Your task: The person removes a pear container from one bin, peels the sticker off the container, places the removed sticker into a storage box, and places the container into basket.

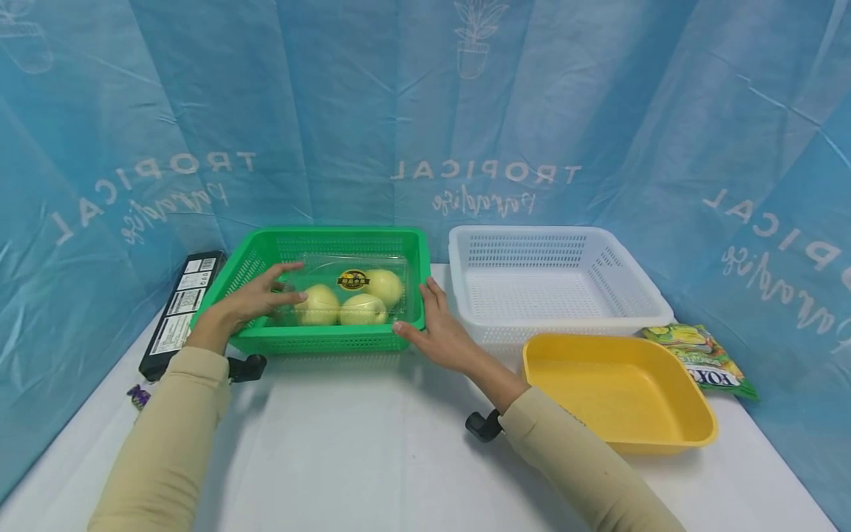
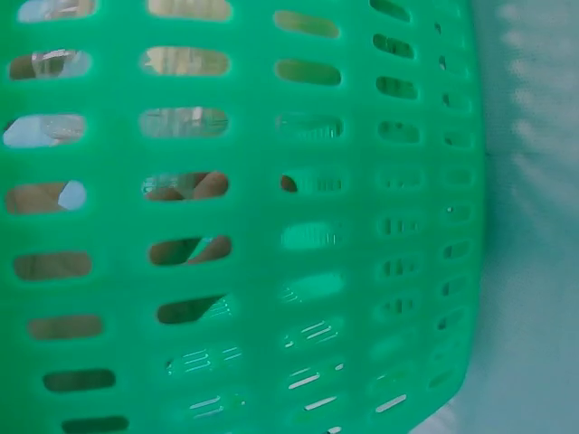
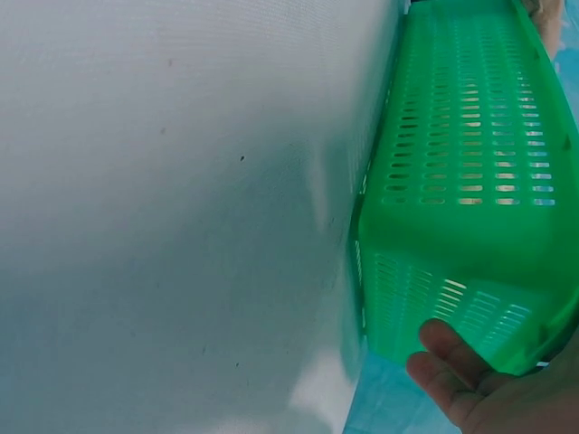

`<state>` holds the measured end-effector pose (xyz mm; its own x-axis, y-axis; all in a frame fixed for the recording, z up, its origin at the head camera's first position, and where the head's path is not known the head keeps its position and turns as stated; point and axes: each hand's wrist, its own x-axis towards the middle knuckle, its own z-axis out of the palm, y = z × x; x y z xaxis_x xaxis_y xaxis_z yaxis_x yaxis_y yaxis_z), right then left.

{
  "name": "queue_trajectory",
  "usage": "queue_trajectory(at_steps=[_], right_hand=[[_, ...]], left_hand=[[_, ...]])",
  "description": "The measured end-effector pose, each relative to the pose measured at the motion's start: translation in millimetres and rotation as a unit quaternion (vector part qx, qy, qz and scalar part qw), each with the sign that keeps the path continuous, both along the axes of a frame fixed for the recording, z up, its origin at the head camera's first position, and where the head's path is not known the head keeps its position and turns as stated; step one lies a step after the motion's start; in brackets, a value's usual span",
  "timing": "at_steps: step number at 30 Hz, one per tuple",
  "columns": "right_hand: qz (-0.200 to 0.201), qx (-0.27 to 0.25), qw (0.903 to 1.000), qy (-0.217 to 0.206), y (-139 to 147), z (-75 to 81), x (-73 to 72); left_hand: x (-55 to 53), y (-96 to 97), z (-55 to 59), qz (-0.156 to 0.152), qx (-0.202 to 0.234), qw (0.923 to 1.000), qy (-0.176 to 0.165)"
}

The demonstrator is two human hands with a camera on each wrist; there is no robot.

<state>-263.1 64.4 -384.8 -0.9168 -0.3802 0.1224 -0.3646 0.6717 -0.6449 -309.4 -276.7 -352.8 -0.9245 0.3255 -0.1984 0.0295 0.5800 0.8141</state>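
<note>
A green plastic basket (image 1: pixel 319 343) stands at the back left of the table. Inside it lies a clear plastic box (image 1: pixel 332 263) with a black-and-gold label and round, pale yellow-green fruits (image 1: pixel 362 310). My left hand (image 1: pixel 253 301) reaches over the basket's left side, thumb and fingers spread by the box's left end; contact is unclear. Through the slots of the basket (image 2: pixel 253 271), the left wrist view shows only bits of that hand. At the basket's front right corner is my right hand (image 1: pixel 444 334), its thumb at the rim and its extended fingers (image 3: pixel 443 339) along the outside wall.
A white basket (image 1: pixel 565 323) stands right of the green one, with a yellow tub (image 1: pixel 618 384) before it. A green snack packet (image 1: pixel 705 360) lies at far right. On the left are a black box (image 1: pixel 182 314) and a purple-wrapped candy (image 1: pixel 138 397). Blue curtain (image 1: pixel 425 111) hangs behind.
</note>
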Motion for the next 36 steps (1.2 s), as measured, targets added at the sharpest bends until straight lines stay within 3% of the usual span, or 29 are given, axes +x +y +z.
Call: queue_trajectory(at_steps=[21,29,36], right_hand=[[0.006,-0.001,1.0,-0.006,1,-1.0,-2.0],[0.006,0.0,1.0,0.0,1,0.6,-1.3],[0.003,-0.001,1.0,-0.004,1,0.0,-0.9]], left_hand=[[7.3,4.8,8.3,0.049,0.028,0.9953,0.078],[13.6,14.9,15.5,0.063,0.06,0.9922,0.089],[12.2,20.0,12.0,0.072,0.062,0.9915,0.089]])
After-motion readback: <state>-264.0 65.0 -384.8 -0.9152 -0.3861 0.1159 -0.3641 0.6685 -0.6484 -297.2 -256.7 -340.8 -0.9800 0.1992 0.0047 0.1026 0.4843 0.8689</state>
